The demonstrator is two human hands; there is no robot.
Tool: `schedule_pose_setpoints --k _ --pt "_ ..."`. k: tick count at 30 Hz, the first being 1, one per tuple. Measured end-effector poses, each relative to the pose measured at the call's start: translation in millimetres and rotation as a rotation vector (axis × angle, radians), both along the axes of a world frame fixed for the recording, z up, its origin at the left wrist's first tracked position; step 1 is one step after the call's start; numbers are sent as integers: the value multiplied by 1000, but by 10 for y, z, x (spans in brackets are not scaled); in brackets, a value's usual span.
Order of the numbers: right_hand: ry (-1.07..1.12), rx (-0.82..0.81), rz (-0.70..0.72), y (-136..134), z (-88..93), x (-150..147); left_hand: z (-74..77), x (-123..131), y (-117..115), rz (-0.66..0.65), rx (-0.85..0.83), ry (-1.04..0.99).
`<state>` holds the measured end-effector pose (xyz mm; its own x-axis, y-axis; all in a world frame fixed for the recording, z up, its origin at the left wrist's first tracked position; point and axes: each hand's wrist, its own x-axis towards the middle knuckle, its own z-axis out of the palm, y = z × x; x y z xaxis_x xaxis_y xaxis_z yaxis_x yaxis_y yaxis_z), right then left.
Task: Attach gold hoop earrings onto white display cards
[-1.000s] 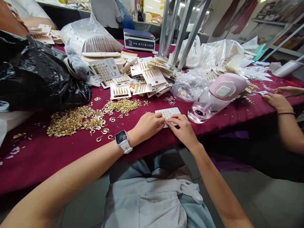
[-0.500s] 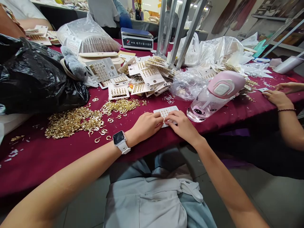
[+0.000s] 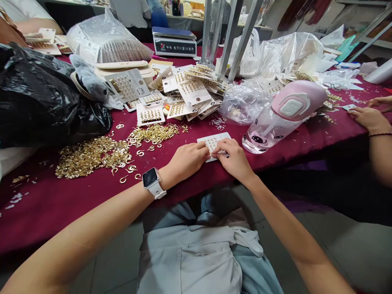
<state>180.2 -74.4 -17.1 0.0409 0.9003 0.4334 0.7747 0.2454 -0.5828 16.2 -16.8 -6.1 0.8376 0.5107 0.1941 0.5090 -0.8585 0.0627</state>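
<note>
A white earring card [image 3: 214, 141] with rows of small gold earrings lies on the table's near side. My left hand [image 3: 191, 161], a white-strapped watch on its wrist, has its fingers closed on the card's lower left edge. From the right, my right hand [image 3: 234, 159] pinches at the card's lower part, its fingertips almost meeting the left ones. Whatever is in that pinch is too small and hidden to make out. Left of the hands lie a pile of gold hoop earrings [image 3: 153, 134] and a larger heap of small gold pieces [image 3: 88, 157].
Filled earring cards [image 3: 194, 90] are stacked behind my hands. A pink-lidded bottle [image 3: 283, 114] stands close to my right hand, beside crumpled clear plastic [image 3: 243, 104]. A black bag [image 3: 45, 102] bulks at left; a scale [image 3: 174, 43] and metal posts stand behind. Another person's hands [image 3: 372, 118] work at right.
The view has shifted slightly. Both hands stay at the card with fingertips together; my right fingers have curled a little, showing more of the card's earrings.
</note>
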Motion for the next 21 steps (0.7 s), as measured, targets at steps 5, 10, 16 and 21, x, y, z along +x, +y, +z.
schedule_pose_setpoints --k 5,10,16,21 --pt "80 -38 -37 34 -37 9 -31 5 -8 4 -14 3" --pt "143 -122 -10 61 -33 41 -39 0 -9 6 -15 -10" --pt "147 -104 -15 54 -24 0 -18 -4 -20 16 -51 -25" --pt "175 -106 -3 74 -34 -8 -37 4 -4 48 -133 -59"
